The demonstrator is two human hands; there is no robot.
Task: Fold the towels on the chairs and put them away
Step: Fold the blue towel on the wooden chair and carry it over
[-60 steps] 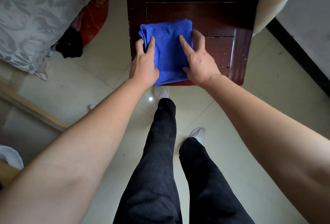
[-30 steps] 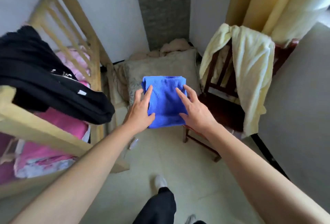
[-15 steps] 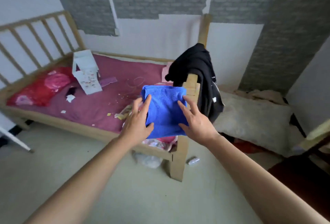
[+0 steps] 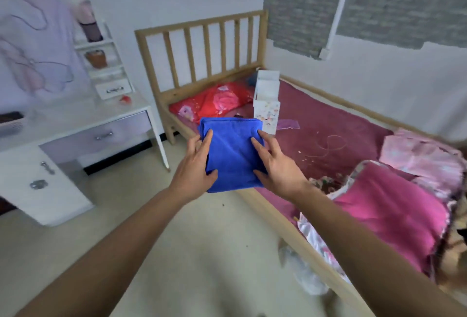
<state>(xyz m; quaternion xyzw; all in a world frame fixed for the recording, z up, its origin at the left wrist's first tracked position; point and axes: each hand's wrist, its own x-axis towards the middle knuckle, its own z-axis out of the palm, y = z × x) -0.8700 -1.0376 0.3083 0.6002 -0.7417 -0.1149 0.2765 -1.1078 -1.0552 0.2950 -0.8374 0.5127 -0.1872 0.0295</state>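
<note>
A folded blue towel (image 4: pixel 231 153) hangs in the air in front of me, above the floor beside the bed. My left hand (image 4: pixel 194 169) grips its left edge, thumb underneath and fingers on top. My right hand (image 4: pixel 278 165) holds its right edge the same way. The towel is a flat, thick rectangle. No chair is in view.
A wooden bed (image 4: pixel 328 140) with a maroon sheet, red pillow (image 4: pixel 214 100) and pink bedding (image 4: pixel 394 205) fills the right. A white dresser (image 4: pixel 75 124) with drawers and a small shelf stands at the left. Bare floor (image 4: pixel 202 241) lies between them.
I lifted the folded blue towel off the dark wooden chair with both hands and turned left; the view swung past the bed's footboard to the bed head and dresser.
</note>
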